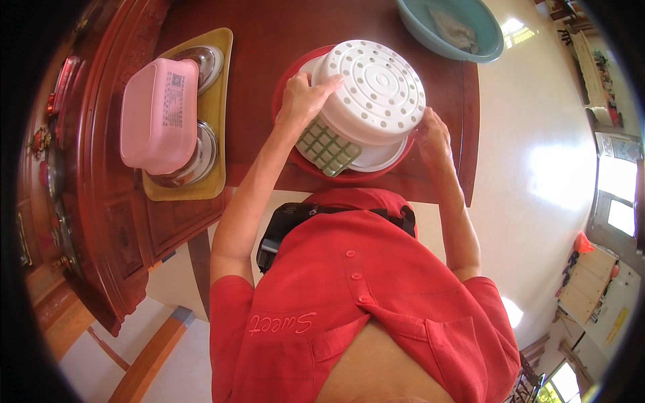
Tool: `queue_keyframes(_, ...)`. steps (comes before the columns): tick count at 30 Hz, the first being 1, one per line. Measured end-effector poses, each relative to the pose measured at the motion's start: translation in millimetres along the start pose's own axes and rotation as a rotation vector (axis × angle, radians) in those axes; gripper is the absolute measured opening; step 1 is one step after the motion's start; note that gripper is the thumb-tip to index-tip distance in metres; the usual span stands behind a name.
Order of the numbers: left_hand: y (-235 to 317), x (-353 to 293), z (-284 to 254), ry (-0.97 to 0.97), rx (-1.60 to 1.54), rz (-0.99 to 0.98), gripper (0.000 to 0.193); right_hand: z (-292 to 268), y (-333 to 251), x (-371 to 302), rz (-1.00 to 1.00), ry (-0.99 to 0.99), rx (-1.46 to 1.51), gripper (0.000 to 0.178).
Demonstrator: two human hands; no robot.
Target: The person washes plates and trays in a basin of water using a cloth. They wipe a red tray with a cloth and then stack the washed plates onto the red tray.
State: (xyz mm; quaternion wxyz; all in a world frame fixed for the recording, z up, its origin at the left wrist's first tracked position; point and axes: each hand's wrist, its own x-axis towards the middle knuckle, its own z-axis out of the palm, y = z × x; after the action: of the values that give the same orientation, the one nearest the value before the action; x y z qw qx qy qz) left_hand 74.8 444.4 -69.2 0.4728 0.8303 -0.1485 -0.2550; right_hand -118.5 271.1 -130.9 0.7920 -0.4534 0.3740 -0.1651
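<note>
Both my hands hold a round white plastic strainer basket (383,80), tilted with its bottom of round holes facing up. My left hand (309,99) is closed on its left side, thumb laid over the edge. At the right side my right hand (433,134) grips lower down, its fingers partly hidden behind the basket. Under the basket sits a red basin (283,79). Inside the basin are a green ice cube tray (324,149) with a grid of square cells and a white round container (379,160), both partly covered by the basket.
Left on the dark red table (252,134) lies a yellow tray (218,181). It carries a pink plastic box (151,117) resting on shiny metal bowls (211,64). A blue-green basin (430,41) with a grey cloth (453,30) stands at the far right corner.
</note>
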Motion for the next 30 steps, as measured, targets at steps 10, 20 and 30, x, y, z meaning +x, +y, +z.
queue_keyframes(10,10,12,2,-0.048,-0.137,-0.047,0.049,6,-4,10,-0.025,0.065,-0.289,0.047)
queue_keyframes(20,-14,24,4,-0.035,-0.055,-0.103,0.096,18,-15,1,-0.004,0.126,-0.404,0.053)
queue_keyframes(30,-100,-22,-35,0.31,0.109,0.065,0.039,-12,-5,30,0.056,0.083,-0.25,0.057)
